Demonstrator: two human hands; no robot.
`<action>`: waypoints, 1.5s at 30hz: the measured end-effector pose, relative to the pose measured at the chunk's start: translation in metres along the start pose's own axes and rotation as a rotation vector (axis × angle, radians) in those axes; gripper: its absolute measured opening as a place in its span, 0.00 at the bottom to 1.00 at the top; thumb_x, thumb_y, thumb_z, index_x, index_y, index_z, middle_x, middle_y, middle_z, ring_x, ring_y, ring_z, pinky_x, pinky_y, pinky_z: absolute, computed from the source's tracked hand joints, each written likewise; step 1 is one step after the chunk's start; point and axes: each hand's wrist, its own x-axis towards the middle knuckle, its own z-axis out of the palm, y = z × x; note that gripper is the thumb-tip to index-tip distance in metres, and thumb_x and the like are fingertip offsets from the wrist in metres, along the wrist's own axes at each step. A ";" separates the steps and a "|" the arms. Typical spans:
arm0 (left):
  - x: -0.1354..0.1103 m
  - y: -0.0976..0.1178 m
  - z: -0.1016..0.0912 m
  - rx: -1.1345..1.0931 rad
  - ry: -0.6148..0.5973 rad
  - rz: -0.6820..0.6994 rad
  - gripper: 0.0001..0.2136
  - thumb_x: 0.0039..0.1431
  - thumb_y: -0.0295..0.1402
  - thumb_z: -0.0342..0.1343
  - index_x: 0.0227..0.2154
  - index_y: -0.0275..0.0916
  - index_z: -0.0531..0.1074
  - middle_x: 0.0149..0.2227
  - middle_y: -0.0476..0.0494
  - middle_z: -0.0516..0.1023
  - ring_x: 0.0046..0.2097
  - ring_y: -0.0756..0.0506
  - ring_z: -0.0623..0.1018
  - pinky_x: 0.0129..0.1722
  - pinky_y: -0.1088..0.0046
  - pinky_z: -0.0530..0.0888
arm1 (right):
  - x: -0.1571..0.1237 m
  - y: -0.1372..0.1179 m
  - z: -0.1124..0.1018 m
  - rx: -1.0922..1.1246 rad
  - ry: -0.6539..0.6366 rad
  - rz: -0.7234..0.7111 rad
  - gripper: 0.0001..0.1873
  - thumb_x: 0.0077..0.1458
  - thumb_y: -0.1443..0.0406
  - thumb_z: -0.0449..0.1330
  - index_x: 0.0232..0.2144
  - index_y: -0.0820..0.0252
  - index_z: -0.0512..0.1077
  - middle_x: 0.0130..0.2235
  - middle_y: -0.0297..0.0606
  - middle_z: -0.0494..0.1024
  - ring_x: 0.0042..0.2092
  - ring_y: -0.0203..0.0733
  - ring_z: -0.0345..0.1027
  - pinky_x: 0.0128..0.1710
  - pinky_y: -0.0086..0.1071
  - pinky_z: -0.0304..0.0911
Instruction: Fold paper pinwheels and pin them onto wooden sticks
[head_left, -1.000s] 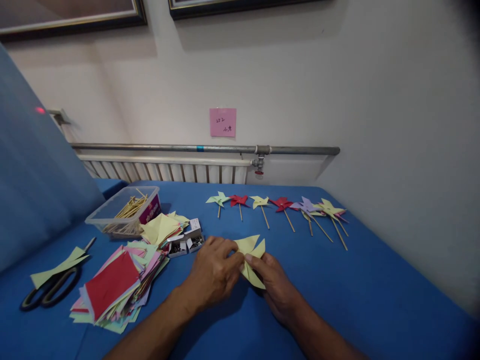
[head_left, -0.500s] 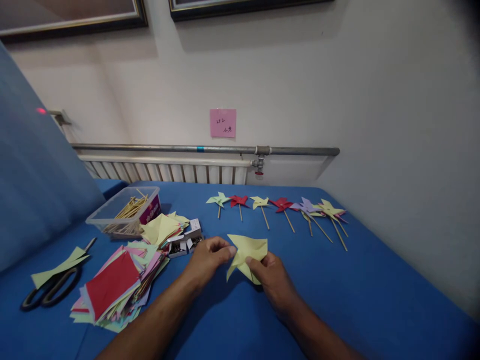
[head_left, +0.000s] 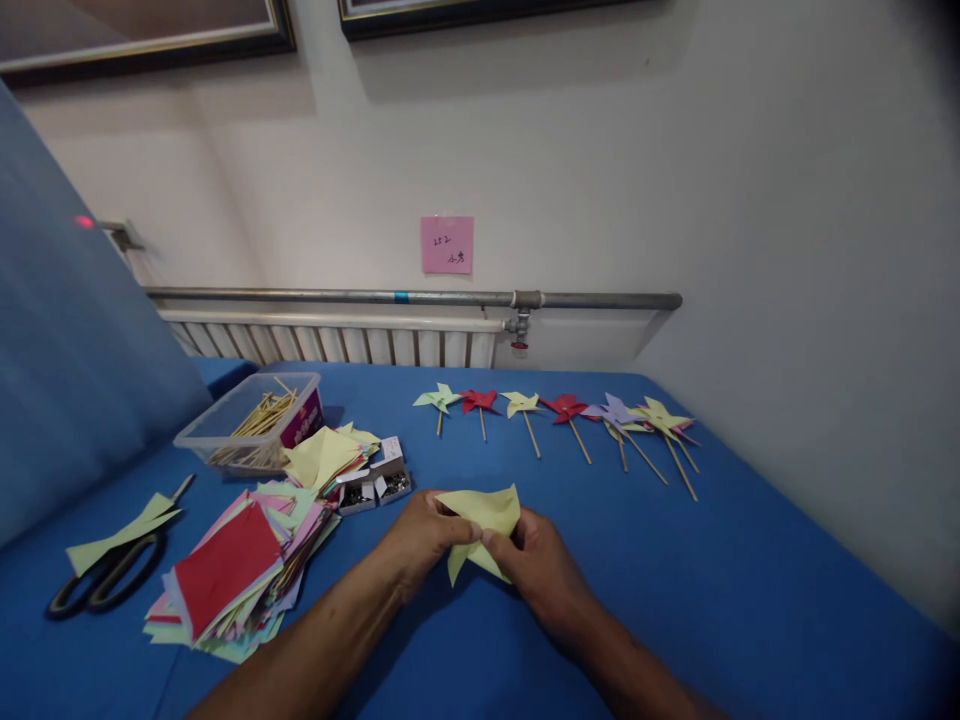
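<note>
Both hands pinch a pale yellow cut paper square (head_left: 480, 520) just above the blue table (head_left: 720, 590). My left hand (head_left: 420, 540) grips its left side with closed fingers. My right hand (head_left: 536, 565) grips its lower right part, thumb on top. A flap of the paper is folded toward the middle.
A pile of coloured paper squares (head_left: 232, 570) lies to the left, with small boxes of pins (head_left: 371, 485) and a clear tub of wooden sticks (head_left: 251, 420) behind it. Scissors (head_left: 105, 580) lie at far left. Several finished pinwheels (head_left: 570, 420) line the back of the table.
The yellow paper has been turned and shifted slightly left and down between the hands; its spread points have folded in toward the centre. Both hands kept their grip.
</note>
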 end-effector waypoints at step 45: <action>0.004 0.004 -0.008 0.184 0.345 0.340 0.12 0.43 0.40 0.71 0.29 0.38 0.81 0.29 0.47 0.81 0.31 0.47 0.75 0.34 0.72 0.70 | 0.002 0.004 0.008 0.397 0.092 0.073 0.14 0.49 0.59 0.69 0.38 0.58 0.82 0.34 0.40 0.86 0.38 0.53 0.79 0.41 0.40 0.70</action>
